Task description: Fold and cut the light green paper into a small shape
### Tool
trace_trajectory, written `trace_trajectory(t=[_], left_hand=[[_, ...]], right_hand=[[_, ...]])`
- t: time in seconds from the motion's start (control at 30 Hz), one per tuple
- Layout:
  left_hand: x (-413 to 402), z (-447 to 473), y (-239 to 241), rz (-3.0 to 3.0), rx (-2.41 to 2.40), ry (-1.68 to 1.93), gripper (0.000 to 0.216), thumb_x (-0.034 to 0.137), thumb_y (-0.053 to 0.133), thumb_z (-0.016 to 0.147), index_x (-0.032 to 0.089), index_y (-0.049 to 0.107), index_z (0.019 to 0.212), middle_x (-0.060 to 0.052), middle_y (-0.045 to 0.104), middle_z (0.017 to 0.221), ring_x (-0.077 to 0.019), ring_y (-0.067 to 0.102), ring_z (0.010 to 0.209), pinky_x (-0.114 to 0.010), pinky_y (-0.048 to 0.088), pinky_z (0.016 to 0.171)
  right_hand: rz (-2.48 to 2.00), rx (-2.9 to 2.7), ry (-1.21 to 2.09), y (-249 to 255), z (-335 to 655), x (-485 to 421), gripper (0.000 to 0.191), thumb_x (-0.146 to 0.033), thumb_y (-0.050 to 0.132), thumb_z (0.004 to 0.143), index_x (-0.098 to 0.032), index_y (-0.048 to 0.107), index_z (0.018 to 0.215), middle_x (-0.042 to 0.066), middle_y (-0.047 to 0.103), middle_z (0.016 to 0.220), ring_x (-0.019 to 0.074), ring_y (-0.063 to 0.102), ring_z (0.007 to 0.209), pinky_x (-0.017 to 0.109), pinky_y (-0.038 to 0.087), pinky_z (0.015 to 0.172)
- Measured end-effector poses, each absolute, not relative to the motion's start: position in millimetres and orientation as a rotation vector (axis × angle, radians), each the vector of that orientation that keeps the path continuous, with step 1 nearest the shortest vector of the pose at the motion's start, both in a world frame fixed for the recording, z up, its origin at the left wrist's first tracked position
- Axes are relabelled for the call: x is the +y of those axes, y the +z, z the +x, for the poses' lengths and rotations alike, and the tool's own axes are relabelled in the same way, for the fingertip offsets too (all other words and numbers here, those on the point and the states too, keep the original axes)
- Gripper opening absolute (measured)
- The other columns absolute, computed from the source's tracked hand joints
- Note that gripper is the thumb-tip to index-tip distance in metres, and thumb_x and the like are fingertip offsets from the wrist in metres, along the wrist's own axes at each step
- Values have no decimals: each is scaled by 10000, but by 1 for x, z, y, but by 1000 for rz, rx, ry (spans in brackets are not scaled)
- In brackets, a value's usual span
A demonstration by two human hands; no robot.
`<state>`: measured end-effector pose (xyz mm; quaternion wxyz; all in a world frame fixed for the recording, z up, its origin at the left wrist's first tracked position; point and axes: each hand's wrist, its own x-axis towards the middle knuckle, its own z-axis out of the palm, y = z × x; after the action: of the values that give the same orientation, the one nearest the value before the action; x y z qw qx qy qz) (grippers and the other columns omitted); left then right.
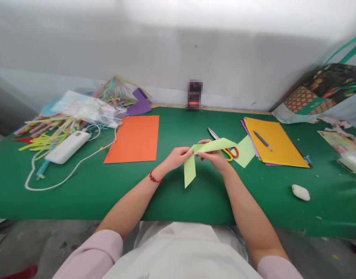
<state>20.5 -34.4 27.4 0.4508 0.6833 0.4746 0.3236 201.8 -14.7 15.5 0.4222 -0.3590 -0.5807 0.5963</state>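
Both of my hands hold one folded strip of light green paper (190, 171) just above the green table. My left hand (179, 157) pinches the bend, where one pointed leg of the strip hangs down. From there the other leg angles out to the right, gripped near the bend by my right hand (213, 155), whose fingers are partly behind the paper. Scissors (213, 133) with red and yellow handles lie just beyond my right hand, partly covered by the strip. A second piece of light green paper (246, 153) rests flat to their right.
An orange sheet (134, 139) lies at left, near a white power bank (68, 147) with a cable (79, 164) and a pile of colored strips under a plastic bag (87, 108). At right are stacked sheets (282, 147) bearing a pen (263, 140), a white case (300, 192) and a patterned bag (308, 97).
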Motion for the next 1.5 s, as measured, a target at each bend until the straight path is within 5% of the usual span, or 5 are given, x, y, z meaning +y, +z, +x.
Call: trace_trajectory(t=[0.47, 0.7, 0.8, 1.0, 1.5], left_hand=[[-42, 29, 25, 1738, 1289, 948, 447, 533, 385, 877, 198, 385, 582, 36, 359, 555, -114, 338, 536, -252, 269, 534], [-41, 27, 25, 1529, 1589, 1236, 395, 552, 409, 891, 189, 563, 910, -65, 630, 865, -168, 573, 724, -282, 421, 664], [-33, 23, 24, 1211, 1265, 1020, 563, 663, 341, 863, 158, 584, 808, -49, 619, 647, -156, 580, 561, -297, 468, 600], [-28, 15, 22, 1019, 901, 985, 407, 474, 746, 664, 117, 640, 828, -77, 689, 840, -178, 652, 786, -328, 514, 790], [-31, 17, 25, 1022, 1000, 1018, 315, 388, 731, 664, 122, 640, 806, -42, 673, 788, -159, 640, 743, -315, 543, 727]], right_hand=[[-969, -1413, 1261, 7, 202, -13, 305, -455, 707, 723, -220, 708, 917, -61, 509, 467, 90, 448, 377, 252, 431, 393], [-660, -1544, 1080, 15, 205, -21, 179, -364, 771, 683, -265, 725, 825, 57, 699, 1082, 251, 649, 1009, 432, 549, 849], [-672, -1731, 1119, 16, 204, -24, 185, -357, 743, 718, -251, 732, 869, 69, 695, 1098, 252, 649, 1016, 422, 554, 856], [-622, -1826, 1133, 13, 202, -22, 180, -381, 707, 748, -283, 737, 896, 42, 632, 1182, 230, 629, 1031, 368, 603, 777], [-676, -2169, 479, 20, 210, -16, 188, -353, 570, 874, -315, 726, 972, 32, 713, 1029, 227, 591, 921, 434, 498, 867]])
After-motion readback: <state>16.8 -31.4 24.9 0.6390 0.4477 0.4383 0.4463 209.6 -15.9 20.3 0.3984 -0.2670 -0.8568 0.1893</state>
